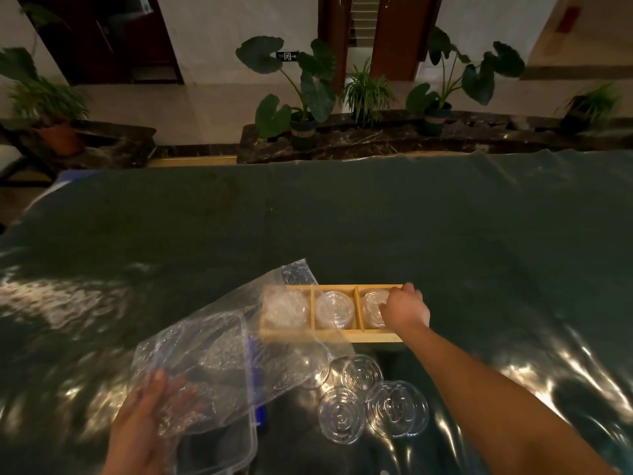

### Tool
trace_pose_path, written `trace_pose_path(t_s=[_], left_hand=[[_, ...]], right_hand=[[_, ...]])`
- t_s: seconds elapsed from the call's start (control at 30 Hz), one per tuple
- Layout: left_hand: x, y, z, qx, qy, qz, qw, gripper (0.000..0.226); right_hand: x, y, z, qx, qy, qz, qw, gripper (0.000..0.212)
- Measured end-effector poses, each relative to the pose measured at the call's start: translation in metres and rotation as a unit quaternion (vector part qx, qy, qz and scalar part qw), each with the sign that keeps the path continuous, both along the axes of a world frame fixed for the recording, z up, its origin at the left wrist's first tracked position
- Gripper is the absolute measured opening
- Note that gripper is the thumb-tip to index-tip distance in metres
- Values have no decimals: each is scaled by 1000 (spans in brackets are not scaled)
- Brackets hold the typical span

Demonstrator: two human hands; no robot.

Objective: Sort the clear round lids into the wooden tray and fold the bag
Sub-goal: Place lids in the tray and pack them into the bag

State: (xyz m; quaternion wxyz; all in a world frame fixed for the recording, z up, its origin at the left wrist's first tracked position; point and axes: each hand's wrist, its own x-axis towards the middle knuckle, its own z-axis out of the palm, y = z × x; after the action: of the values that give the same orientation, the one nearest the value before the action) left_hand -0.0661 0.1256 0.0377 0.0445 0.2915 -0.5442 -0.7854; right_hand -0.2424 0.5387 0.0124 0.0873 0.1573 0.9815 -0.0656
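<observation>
The left hand [150,406] grips the bag [212,351], lifting it off the work, though its slack drapes the tray [342,335] end nearest it. The right hand [406,308] curls its fingers over a lid [371,305] in the compartment beneath it, apparently seating it. All three compartments hold lids. Several loose lids [363,373] wait between the hands.
</observation>
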Motion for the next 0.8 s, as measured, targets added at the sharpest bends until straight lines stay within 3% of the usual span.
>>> trace_pose_path(t_s=[0.53,0.7,0.8], left_hand=[[3,4,9,58,-21,15,998,40],[10,-3,18,60,-10,29,998,34],[16,-14,20,73,-16,72,995,28]], right_hand=[[5,2,0,-52,15,-5,999,53],[34,-33,23,-176,140,38,974,36],[73,-82,37,-243,177,131,945,19]])
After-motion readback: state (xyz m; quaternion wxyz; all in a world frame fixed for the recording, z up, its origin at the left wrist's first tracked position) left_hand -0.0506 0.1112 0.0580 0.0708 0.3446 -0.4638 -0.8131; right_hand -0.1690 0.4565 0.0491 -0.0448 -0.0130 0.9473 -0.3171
